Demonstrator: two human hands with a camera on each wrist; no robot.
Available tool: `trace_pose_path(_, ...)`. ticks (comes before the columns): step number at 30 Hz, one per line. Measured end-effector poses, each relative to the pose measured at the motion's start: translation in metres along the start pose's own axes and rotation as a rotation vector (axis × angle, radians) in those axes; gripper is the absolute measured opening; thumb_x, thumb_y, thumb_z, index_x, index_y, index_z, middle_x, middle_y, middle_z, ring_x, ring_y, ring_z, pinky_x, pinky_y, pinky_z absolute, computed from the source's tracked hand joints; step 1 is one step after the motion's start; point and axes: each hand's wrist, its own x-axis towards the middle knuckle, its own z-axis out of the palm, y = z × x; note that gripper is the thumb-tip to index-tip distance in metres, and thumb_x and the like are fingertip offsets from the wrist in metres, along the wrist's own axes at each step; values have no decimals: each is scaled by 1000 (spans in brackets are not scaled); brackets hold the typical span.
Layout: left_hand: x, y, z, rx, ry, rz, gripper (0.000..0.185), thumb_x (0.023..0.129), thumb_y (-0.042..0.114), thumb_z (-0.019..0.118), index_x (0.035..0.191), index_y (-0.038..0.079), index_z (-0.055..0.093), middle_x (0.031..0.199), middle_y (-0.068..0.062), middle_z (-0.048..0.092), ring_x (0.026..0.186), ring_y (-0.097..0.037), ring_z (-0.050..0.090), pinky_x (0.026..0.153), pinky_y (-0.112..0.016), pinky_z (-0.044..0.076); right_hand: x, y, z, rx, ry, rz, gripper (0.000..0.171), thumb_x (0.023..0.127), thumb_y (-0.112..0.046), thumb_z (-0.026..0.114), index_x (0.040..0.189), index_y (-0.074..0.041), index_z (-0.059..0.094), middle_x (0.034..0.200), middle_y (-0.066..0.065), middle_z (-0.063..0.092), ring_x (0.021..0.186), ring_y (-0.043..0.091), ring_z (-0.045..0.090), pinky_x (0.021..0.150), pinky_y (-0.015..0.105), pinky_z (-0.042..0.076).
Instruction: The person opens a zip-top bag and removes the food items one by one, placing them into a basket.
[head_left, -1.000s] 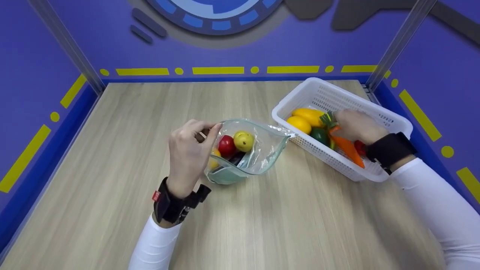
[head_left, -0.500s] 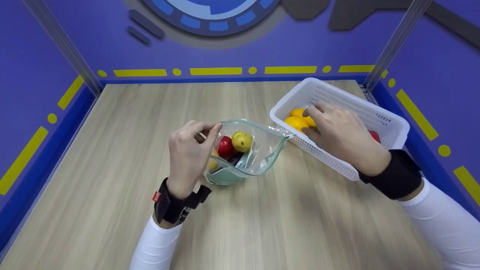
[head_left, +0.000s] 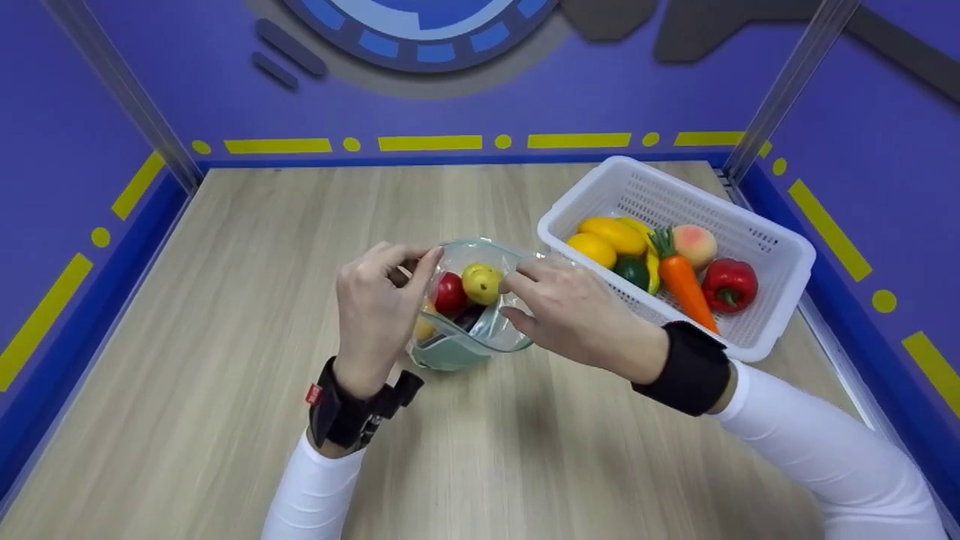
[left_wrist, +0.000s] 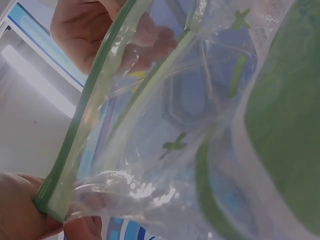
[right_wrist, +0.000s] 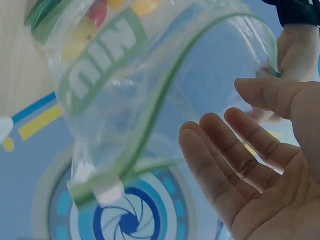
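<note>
A clear zip-top bag (head_left: 452,355) with green edging stands with its mouth spread. Inside are a red round fruit (head_left: 450,292), a yellow pear-like fruit (head_left: 482,283), something dark purple (head_left: 469,318) and a partly hidden yellow-orange piece. My left hand (head_left: 379,311) pinches the left corner of the bag's rim between thumb and fingers. Over the right part of the mouth is my right hand (head_left: 581,315); the right wrist view shows its palm bare and its fingers (right_wrist: 207,165) relaxed close to the green zip rim (right_wrist: 160,100).
Right of the bag stands a white perforated basket (head_left: 784,262). It holds a carrot (head_left: 686,289), a red bell pepper (head_left: 730,285), a peach (head_left: 694,246), a dark green piece (head_left: 631,271) and several yellow fruits (head_left: 611,235). Blue-purple panels (head_left: 465,112) border the wooden table (head_left: 247,300).
My right hand has moved out of the basket, leftward to the bag's mouth, uncovering the peach and pepper. My left hand keeps its pinch on the bag's corner.
</note>
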Motion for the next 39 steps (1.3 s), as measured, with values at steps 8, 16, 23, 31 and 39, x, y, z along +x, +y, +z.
trace_pose_path(8,-1,-1,1,9,-1,20,12,94,15,80,93,3,83,81,-8,78,65,-19,65,63,-20,53,26,-3,30,92,-196,75,31,97,-23,79,120,-5,69,109,14,75,80,26,70,78,35,65)
trace_pose_path(16,-1,-2,2,12,1,24,12,95,15,80,93,3,83,82,-8,78,64,-18,66,62,-20,54,50,7,63,130,-338,147,32,101,-24,73,124,-2,67,109,15,71,84,26,66,78,33,63)
trace_pose_path(23,-2,-2,4,12,-7,16,12,95,15,80,94,3,83,83,-9,78,66,-18,66,64,-21,55,68,23,92,130,-428,211,37,101,-20,73,131,-1,63,118,20,71,93,29,64,86,38,63)
trace_pose_path(31,-2,-4,8,10,-6,23,12,95,15,79,92,4,83,81,-8,77,64,-18,67,61,-22,55,67,25,113,-3,-379,154,34,98,-9,73,127,7,64,113,23,72,92,33,69,87,42,64)
trace_pose_path(39,0,-5,10,15,-11,30,13,95,15,79,91,3,83,80,-9,77,63,-17,66,60,-23,54,68,18,132,-392,-382,82,38,104,-16,64,138,2,60,118,18,73,101,27,72,90,37,64)
